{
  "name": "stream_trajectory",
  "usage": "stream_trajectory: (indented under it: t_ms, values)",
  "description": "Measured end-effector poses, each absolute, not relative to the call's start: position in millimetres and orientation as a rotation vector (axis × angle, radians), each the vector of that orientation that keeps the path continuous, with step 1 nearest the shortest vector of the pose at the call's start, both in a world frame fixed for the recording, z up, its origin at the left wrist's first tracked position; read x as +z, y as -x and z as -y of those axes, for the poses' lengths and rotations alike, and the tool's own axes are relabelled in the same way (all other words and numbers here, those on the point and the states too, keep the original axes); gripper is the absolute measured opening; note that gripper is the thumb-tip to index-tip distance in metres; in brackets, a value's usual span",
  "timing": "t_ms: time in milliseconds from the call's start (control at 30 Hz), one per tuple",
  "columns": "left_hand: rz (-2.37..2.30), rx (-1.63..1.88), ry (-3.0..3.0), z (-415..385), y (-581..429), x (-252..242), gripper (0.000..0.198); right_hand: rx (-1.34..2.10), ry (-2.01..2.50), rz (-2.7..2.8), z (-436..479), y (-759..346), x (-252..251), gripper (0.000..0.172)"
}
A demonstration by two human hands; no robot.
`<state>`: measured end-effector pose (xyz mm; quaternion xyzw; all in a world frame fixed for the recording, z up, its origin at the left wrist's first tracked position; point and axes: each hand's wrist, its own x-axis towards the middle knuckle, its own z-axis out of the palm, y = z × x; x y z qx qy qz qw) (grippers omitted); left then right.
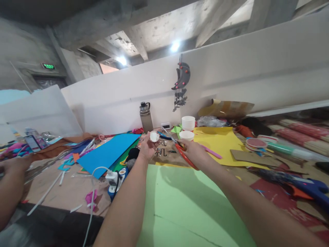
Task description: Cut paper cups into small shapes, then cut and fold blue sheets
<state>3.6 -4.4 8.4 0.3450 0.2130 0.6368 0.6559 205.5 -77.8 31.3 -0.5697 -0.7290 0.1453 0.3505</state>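
In my left hand (146, 150), a small white cup-shaped piece (154, 136) is pinched between closed fingers, its round face turned toward me. My right hand (192, 150) grips a pair of scissors (189, 161) by the red-orange handles. The blades point up and left, toward the white piece, and appear apart from it. Just beyond my right hand stand white paper cups (188, 122), one in front of the other. A light green sheet (177, 202) with a dark pencil line lies under my forearms.
Blue sheets (110, 151) lie left, a yellow sheet (216, 142) right. A water bottle (146, 118) stands by the white partition. A plugged charger (112, 178) trails a white cable. At right lies a blue glue gun (308, 185). Another person's arm (12, 175) reaches in from the left.
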Motion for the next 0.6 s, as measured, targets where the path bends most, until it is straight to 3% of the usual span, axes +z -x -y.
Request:
stream_trajectory:
  t_ms: [133, 333, 600]
  values:
    - [-0.413, 1.439, -0.755, 7.1, -12.9, 10.5, 0.025, 0.820, 1.095, 1.440, 70.9, -195.5, 22.0, 0.036]
    - [-0.418, 1.374, -0.807, 15.9, -38.2, 9.6, 0.033, 1.072, 0.859, 0.966, 62.5, -188.1, 14.5, 0.045]
    - [-0.377, 1.428, -1.106, 29.8, -57.5, 16.5, 0.065, 1.388, 0.685, 0.810, 63.6, -188.1, 21.8, 0.043]
